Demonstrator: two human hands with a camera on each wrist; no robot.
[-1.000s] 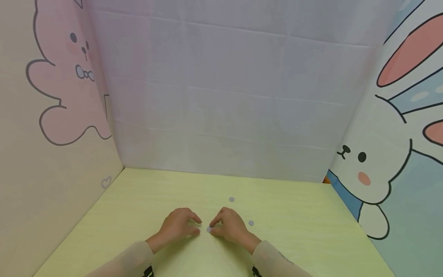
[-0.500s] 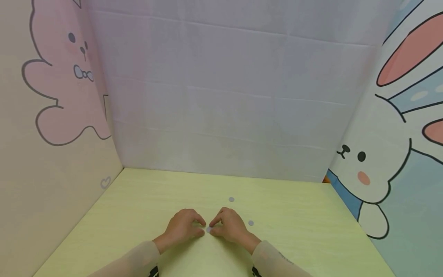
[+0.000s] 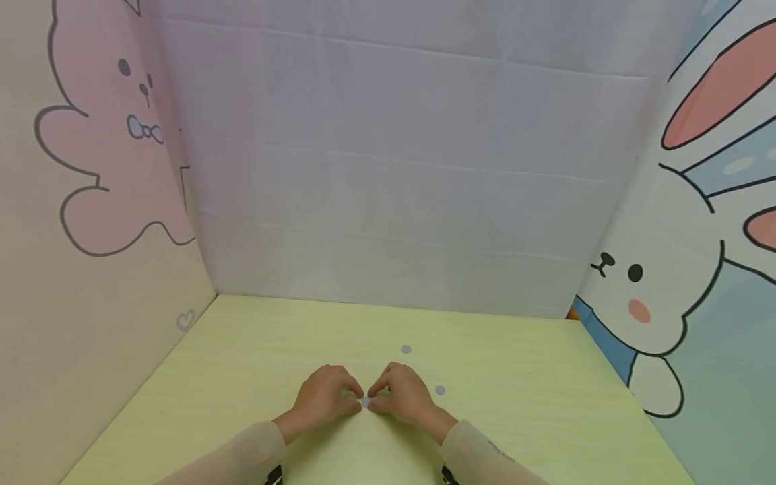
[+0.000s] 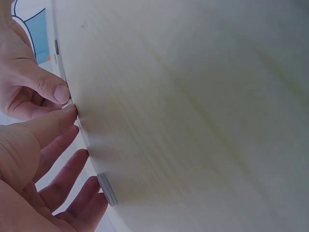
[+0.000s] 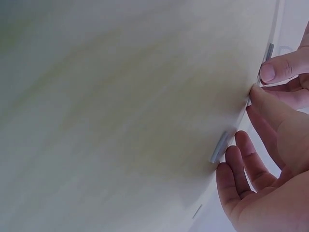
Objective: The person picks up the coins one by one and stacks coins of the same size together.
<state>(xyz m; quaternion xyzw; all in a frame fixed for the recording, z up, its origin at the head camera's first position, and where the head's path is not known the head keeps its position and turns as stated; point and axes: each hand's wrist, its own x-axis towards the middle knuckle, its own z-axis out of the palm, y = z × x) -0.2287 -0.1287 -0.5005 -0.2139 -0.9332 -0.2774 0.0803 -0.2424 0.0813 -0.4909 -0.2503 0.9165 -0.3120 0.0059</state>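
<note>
Between my two hands in the head view lies a small round grey disc (image 3: 366, 402), flat and coin-like. My right hand (image 3: 405, 399) pinches its right side with thumb and index finger. From the left, the thumb and index fingertips of my left hand (image 3: 322, 399) close on its other edge. The left wrist view shows both thumbs almost meeting at the disc, mostly covered by the fingers. A short stack of grey discs (image 4: 107, 189) stands by the outer fingertips of my left hand, hidden from above.
Two more grey discs lie on the pale yellow tabletop (image 3: 521, 391), a far disc (image 3: 406, 349) and a disc (image 3: 440, 390) just right of my right hand. A white back wall (image 3: 394, 168) and printed side panels (image 3: 655, 269) enclose the table.
My left hand has slid right until its fingertips reach the disc. My right hand has stayed at the disc, and the other discs lie where they were.
</note>
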